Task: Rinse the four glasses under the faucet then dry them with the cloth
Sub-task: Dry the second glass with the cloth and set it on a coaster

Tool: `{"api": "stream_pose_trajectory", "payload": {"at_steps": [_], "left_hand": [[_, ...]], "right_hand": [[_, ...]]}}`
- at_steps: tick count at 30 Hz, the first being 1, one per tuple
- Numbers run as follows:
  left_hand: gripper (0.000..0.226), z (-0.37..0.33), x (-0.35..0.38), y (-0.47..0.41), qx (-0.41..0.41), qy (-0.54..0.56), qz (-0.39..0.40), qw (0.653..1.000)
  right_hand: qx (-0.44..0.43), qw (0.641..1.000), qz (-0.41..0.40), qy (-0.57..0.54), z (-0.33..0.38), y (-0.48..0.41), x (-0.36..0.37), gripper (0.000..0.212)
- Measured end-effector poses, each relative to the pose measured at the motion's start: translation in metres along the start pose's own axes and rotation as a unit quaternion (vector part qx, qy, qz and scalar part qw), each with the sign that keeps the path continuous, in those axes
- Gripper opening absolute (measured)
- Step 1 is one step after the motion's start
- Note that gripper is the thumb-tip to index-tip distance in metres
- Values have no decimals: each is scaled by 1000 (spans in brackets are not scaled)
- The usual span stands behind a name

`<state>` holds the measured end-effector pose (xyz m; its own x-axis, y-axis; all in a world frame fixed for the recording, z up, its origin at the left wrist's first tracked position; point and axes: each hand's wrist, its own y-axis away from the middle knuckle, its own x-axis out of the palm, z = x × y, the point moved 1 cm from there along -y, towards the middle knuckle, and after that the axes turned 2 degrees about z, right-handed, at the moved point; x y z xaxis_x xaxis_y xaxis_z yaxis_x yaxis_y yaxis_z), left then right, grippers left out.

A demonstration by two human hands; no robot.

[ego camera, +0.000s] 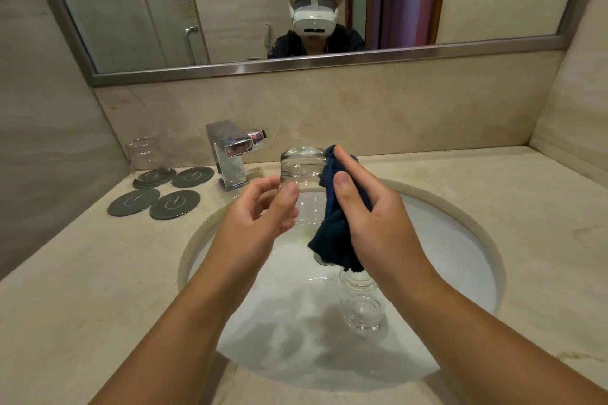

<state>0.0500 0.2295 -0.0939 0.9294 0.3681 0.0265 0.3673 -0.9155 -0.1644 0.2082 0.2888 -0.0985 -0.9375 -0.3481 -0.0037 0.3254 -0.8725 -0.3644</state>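
My left hand (263, 210) grips the clear ribbed drinking glass (302, 168) low on its wall over the white sink basin (444, 240), while my right hand (365, 204) pinches the soft navy cloth (332, 233) against its side, which is probably slippery and breakable.

No legible text or numbers.

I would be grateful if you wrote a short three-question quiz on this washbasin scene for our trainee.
1. True or false: the right hand holds the cloth against the glass that the left hand holds.
2. How many coasters lie beside the faucet?
3. The back-left glass stands: A) on a coaster; B) on the faucet; C) on the cloth.
Key: 1 true; 2 four; 3 A.
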Motion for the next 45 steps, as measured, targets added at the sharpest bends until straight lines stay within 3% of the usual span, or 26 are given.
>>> {"api": "stream_pose_trajectory", "payload": {"at_steps": [4, 11, 21, 25, 29, 35, 41, 45], "left_hand": [[51, -2, 0, 3, 3, -28, -2, 1000], [63, -6, 0, 3, -29, 119, 33, 992], [52, 2, 1, 1, -4, -45, 6, 999], [63, 2, 1, 4, 11, -103, 3, 995], [55, -2, -1, 4, 5, -34, 7, 999], [63, -4, 3, 3, -49, 115, 39, 991], [40, -1, 2, 1, -25, 53, 23, 998], [50, 1, 0, 2, 21, -51, 14, 998]], "right_hand": [[-9, 1000, 14, 13, -2, -1, 1, 41], [23, 997, -5, -76, -6, -7, 1, 34], [-1, 1000, -6, 15, 0, 0, 1, 39], [-11, 999, 7, 33, 0, 1, 2, 41], [6, 1000, 2, -17, 0, -2, 0, 37], [38, 996, -10, -81, -3, -6, 1, 34], [19, 999, -11, -25, 1, 0, 1, 39], [6, 1000, 1, -7, 0, 1, 2, 42]]}}
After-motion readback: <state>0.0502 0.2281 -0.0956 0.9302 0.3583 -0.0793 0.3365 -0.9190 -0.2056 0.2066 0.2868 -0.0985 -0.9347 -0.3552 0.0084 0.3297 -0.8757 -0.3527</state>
